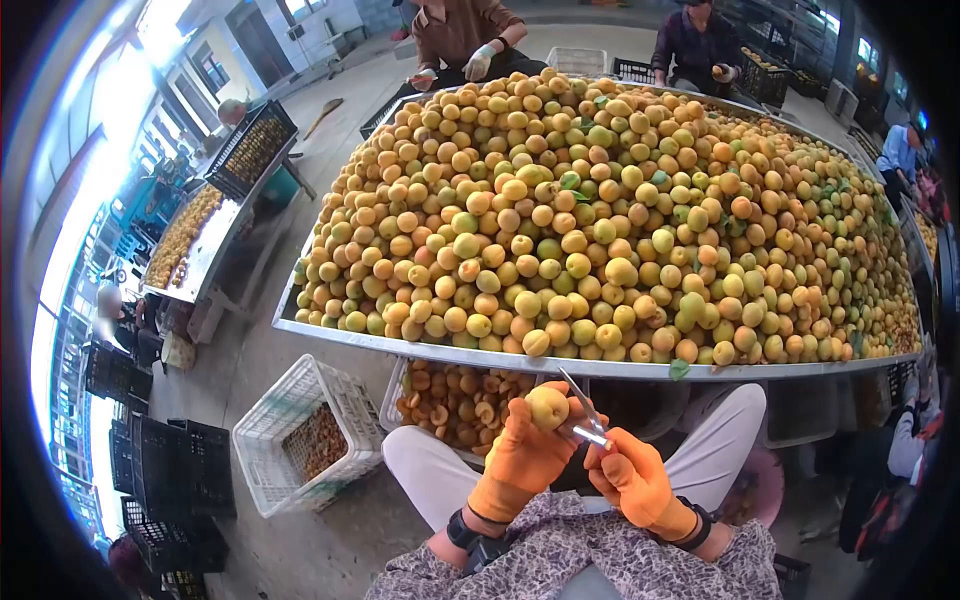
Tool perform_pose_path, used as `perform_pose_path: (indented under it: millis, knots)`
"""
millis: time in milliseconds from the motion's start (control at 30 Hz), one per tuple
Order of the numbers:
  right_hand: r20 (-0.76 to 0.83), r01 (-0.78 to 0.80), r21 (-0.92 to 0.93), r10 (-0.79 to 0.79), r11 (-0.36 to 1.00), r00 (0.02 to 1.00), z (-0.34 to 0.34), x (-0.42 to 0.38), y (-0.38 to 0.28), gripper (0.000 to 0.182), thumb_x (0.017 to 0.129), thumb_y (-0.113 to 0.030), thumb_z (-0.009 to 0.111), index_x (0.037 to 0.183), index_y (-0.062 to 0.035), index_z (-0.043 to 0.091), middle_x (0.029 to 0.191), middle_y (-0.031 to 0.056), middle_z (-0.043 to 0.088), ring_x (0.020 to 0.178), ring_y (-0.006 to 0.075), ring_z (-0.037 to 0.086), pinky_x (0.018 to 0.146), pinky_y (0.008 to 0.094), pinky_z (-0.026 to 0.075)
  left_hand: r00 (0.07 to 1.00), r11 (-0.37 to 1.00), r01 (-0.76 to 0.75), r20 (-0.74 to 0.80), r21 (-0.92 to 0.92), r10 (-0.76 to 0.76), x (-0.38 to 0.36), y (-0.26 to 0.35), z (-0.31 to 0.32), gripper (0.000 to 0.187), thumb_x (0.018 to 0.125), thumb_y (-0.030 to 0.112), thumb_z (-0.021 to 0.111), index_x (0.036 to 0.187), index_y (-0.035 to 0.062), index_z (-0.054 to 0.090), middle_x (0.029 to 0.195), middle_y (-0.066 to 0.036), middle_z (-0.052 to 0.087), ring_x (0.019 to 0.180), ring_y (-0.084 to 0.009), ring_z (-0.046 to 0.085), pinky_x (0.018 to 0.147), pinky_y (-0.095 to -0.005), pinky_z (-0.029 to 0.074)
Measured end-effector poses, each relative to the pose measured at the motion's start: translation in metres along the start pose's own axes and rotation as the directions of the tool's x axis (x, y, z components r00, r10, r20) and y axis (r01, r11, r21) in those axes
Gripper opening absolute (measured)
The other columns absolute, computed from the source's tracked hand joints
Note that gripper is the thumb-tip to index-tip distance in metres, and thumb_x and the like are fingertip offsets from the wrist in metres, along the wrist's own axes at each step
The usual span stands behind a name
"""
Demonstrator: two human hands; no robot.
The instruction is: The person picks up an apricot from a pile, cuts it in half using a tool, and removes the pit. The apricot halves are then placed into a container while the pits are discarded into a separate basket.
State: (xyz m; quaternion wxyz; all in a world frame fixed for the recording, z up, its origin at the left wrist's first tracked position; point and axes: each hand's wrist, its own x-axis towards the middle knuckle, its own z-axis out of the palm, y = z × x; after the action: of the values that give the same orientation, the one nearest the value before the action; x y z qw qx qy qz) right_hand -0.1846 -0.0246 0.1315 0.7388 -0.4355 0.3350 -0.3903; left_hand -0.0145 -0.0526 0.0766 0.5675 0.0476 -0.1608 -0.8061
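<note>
My left hand (522,455), in an orange glove, is closed around a yellow apricot (547,408) held above my lap. My right hand (640,482), gloved the same way, grips a small knife (583,396) with a narrow metal blade. The blade points up and to the left, its edge close beside the apricot. A shiny metal part shows at the base of the blade, and the fingers hide most of the handle. Beyond my hands, a metal-edged table (480,352) carries a large heap of whole apricots (560,230).
Under the table edge stands a crate of halved apricots (392,410). A white crate (255,440) with brown apricot pits (315,442) is on the floor at left. Black crates (180,470) are stacked farther left. Two people (465,35) (695,45) sit across the table.
</note>
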Motion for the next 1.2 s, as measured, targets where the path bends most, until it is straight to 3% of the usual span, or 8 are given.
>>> perform_pose_path:
  millis: [167, 400, 600, 667, 833, 900, 1067, 1200]
  knots:
    - [-0.011, 0.073, 0.035, -0.073, 0.997, 0.997, -0.002, 0.006, 0.010, 0.047, 0.093, -0.049, 0.057, 0.095, -0.0025, 0.053, 0.075, -0.0037, 0.042, 0.055, 0.0038, 0.034, 0.047, 0.0186, 0.023, 0.986, 0.996, 0.065, -0.156, 0.060, -0.055, -0.004, -0.004, 0.020, 0.070, 0.086, 0.055, 0.063, 0.134, 0.0074, 0.044, 0.122, -0.014, 0.056, 0.119, -0.0303, 0.053, 0.104, -0.0453, 0.041]
    - [-0.037, 0.076, -0.038, -0.077, 0.996, 0.996, -0.007, 0.004, 0.009, 0.049, 0.093, -0.052, 0.055, 0.095, -0.0030, 0.053, 0.072, -0.0042, 0.042, 0.054, 0.0033, 0.035, 0.047, 0.0188, 0.023, 0.988, 0.984, 0.086, -0.138, 0.158, -0.064, -0.003, -0.008, 0.026, 0.069, 0.087, 0.056, 0.061, 0.131, 0.0060, 0.044, 0.123, -0.015, 0.056, 0.119, -0.0284, 0.052, 0.103, -0.0428, 0.041]
    - [-0.071, 0.184, -0.241, -0.206, 0.953, 0.976, -0.015, 0.007, 0.027, 0.054, 0.094, -0.055, 0.050, 0.102, -0.0015, 0.054, 0.065, -0.0050, 0.042, 0.053, 0.0030, 0.034, 0.046, 0.0204, 0.024, 0.988, 0.866, -0.007, -0.132, 0.499, 0.083, -0.002, -0.007, 0.046, 0.057, 0.096, 0.050, 0.051, 0.127, 0.0028, 0.045, 0.128, -0.020, 0.055, 0.114, -0.0241, 0.055, 0.103, -0.0410, 0.040]
    - [-0.027, 0.162, -0.190, -0.170, 0.968, 0.985, -0.019, 0.007, 0.030, 0.039, 0.100, -0.038, 0.050, 0.106, 0.0005, 0.056, 0.062, -0.0007, 0.044, 0.056, 0.0072, 0.038, 0.051, 0.0247, 0.032, 0.991, 0.913, 0.021, -0.132, 0.407, 0.036, -0.003, -0.011, 0.042, 0.057, 0.097, 0.050, 0.050, 0.127, 0.0026, 0.044, 0.129, -0.020, 0.055, 0.114, -0.0237, 0.055, 0.103, -0.0405, 0.040]
    - [-0.071, 0.199, -0.269, -0.225, 0.942, 0.972, -0.017, 0.010, 0.041, 0.043, 0.100, -0.035, 0.051, 0.120, 0.0022, 0.054, 0.064, 0.0023, 0.049, 0.059, 0.0081, 0.044, 0.052, 0.0263, 0.037, 0.987, 0.926, -0.011, -0.143, 0.378, 0.070, -0.001, -0.021, 0.040, 0.052, 0.098, 0.046, 0.048, 0.130, 0.0049, 0.043, 0.123, -0.021, 0.059, 0.126, -0.0339, 0.049, 0.101, -0.0440, 0.042]
    - [-0.151, 0.312, -0.378, -0.391, 0.871, 0.908, -0.012, 0.013, 0.044, 0.044, 0.099, -0.036, 0.052, 0.121, 0.0023, 0.053, 0.065, 0.0056, 0.052, 0.059, 0.0103, 0.048, 0.054, 0.0279, 0.040, 0.983, 0.904, 0.001, -0.166, 0.427, 0.077, -0.001, -0.021, 0.044, 0.053, 0.098, 0.047, 0.048, 0.130, 0.0047, 0.042, 0.122, -0.020, 0.059, 0.125, -0.0327, 0.049, 0.099, -0.0421, 0.043]
    - [-0.186, 0.196, -0.333, -0.269, 0.922, 0.945, -0.021, 0.018, 0.050, 0.042, 0.101, -0.038, 0.048, 0.111, 0.0014, 0.057, 0.062, 0.0064, 0.051, 0.054, 0.0119, 0.049, 0.051, 0.0269, 0.038, 0.972, 0.825, 0.061, -0.221, 0.562, 0.078, 0.007, -0.021, 0.027, 0.057, 0.096, 0.050, 0.051, 0.126, 0.0019, 0.043, 0.119, -0.023, 0.059, 0.120, -0.0325, 0.054, 0.102, -0.0432, 0.043]
    - [-0.074, -0.070, 0.112, 0.078, 0.991, 0.994, -0.035, 0.019, 0.035, 0.039, 0.102, -0.041, 0.044, 0.082, -0.0084, 0.050, 0.057, -0.0046, 0.039, 0.046, 0.0045, 0.034, 0.043, 0.0228, 0.025, 0.987, 0.811, 0.033, -0.145, 0.584, 0.064, 0.017, -0.021, 0.006, 0.061, 0.093, 0.051, 0.055, 0.122, -0.0018, 0.045, 0.118, -0.021, 0.058, 0.120, -0.0326, 0.056, 0.104, -0.0413, 0.042]
